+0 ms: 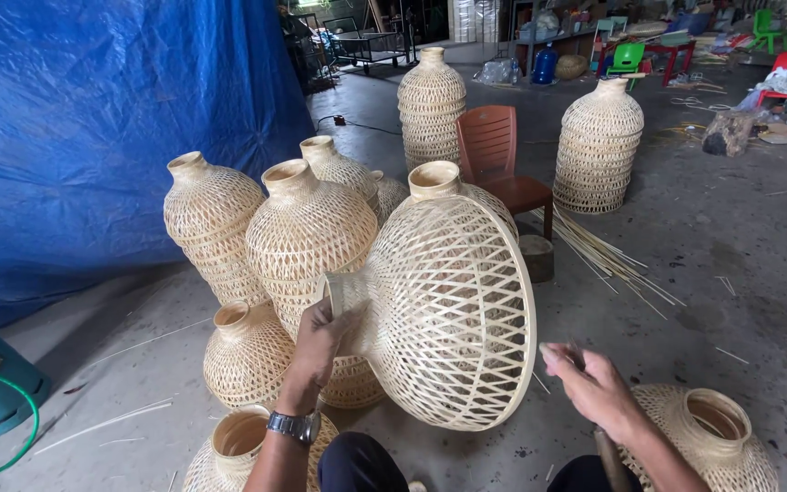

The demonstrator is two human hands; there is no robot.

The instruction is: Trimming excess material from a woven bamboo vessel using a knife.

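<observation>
Nearest to me, my left hand (321, 339) is wrapped tight around the narrow neck of a woven bamboo shade (444, 314), which I hold tipped on its side above the concrete floor (730, 273), its wide open rim facing right. A wristwatch (295, 425) sits on that wrist. My right hand (589, 383) hovers just right of the rim, fingers curled as if around something thin, though I cannot tell whether a tool or a strip is really in it.

I judge the shade light for its bulk: it is open lattice, mostly air, and one hand carries it. The thin strips look springy rather than rigid, so the belly would flex or crack if squeezed. The neck, where the weave is dense, seems the safest grip; the thicker rim band is my second choice. The dry bamboo looks rough enough not to slip.

Low at the right, another shade (708, 437) lies by my knee, and one more (239, 446) stands under my left forearm. Behind the held piece, a cluster of finished shades (257, 237) stands upright against a blue tarpaulin (93, 137). Farther off are a brown plastic chair (498, 155), a bundle of bamboo strips (608, 260) on the floor, and two tall shades (598, 146) standing apart.
</observation>
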